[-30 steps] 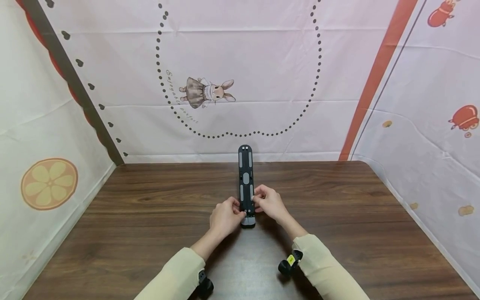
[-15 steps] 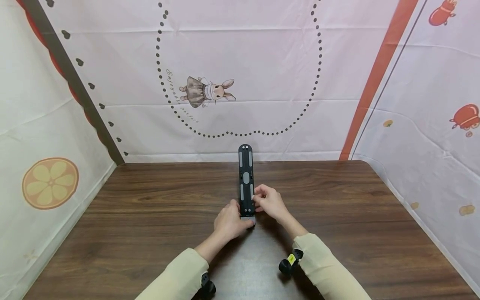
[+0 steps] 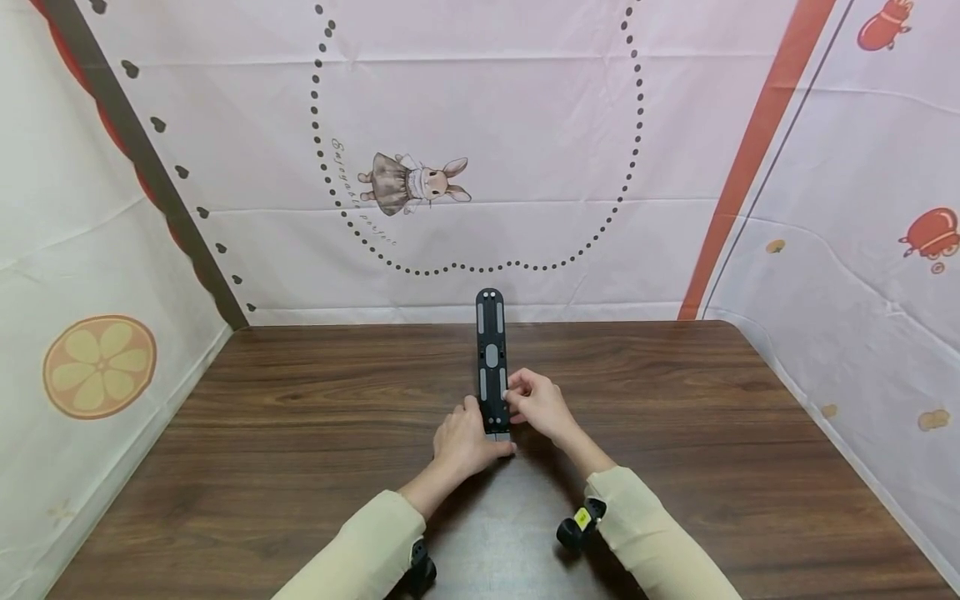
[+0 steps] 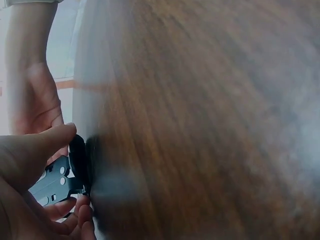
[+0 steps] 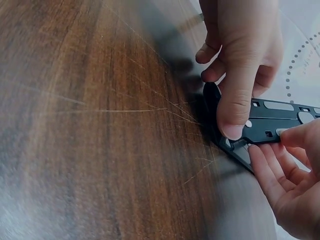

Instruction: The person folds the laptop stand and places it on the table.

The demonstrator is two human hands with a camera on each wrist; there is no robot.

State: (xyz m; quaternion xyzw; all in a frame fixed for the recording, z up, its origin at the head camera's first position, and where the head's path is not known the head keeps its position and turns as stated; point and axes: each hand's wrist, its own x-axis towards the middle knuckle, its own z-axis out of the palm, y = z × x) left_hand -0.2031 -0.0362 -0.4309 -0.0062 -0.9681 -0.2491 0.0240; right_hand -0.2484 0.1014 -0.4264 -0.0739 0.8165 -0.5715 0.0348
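A black folding stand (image 3: pixel 492 333), long and narrow with grey pads along its face, tilts up from the tabletop toward the back cloth. My left hand (image 3: pixel 461 439) grips its lower end, the thumb laid across the bottom and the fingers at the left side. In the right wrist view the left thumb (image 5: pixel 235 102) presses beside the hinge, where a flat black foot (image 5: pixel 235 155) meets the table. My right hand (image 3: pixel 542 408) pinches the right edge a little higher, thumb on the face and fingers behind. The left wrist view shows left fingers (image 4: pixel 84 215) curled under the hinge.
The brown wooden table (image 3: pixel 300 400) extends around both hands. Printed white cloth (image 3: pixel 525 150) hangs behind it and at both sides. Black wrist cameras (image 3: pixel 573 533) sit below the cream sleeves, close over the table.
My left hand has slid down and to the right along the stand, its thumb now across the bottom end. The right hand and the stand have stayed nearly in place.
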